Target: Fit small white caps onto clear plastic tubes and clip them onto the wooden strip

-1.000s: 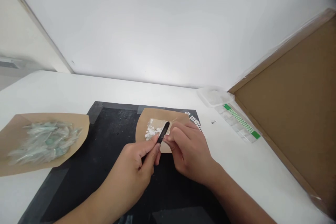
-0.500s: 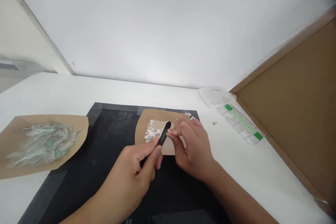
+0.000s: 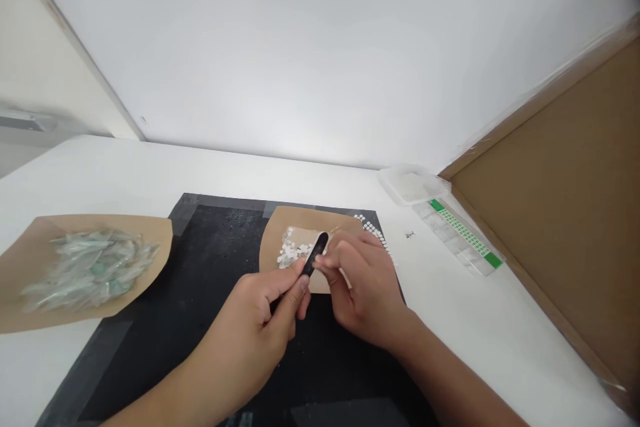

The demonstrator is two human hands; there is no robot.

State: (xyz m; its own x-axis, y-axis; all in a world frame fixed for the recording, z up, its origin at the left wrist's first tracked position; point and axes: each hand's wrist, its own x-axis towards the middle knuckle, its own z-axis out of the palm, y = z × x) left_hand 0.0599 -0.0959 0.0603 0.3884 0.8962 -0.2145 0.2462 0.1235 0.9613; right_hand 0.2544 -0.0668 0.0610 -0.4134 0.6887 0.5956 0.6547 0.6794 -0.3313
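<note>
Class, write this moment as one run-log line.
Left hand: grips black strip | Right hand: thumb and finger at strip's edge | Nearby: brown paper, white pieces, black mat

We have the mat point(image 3: 215, 247) on the bench point(image 3: 480, 327). Left tray point(image 3: 30, 247), bags point(image 3: 100, 267) in it, overlaps mat's left edge. Right tray point(image 3: 270, 240) sits near mat's far right corner, discs point(image 3: 294, 253) in it, stick point(image 3: 315, 255) above. Compartment strip point(image 3: 460, 233) lies right of mat, tub point(image 3: 411, 187) behind it, panel point(image 3: 555, 180) along bench's right edge.
</note>
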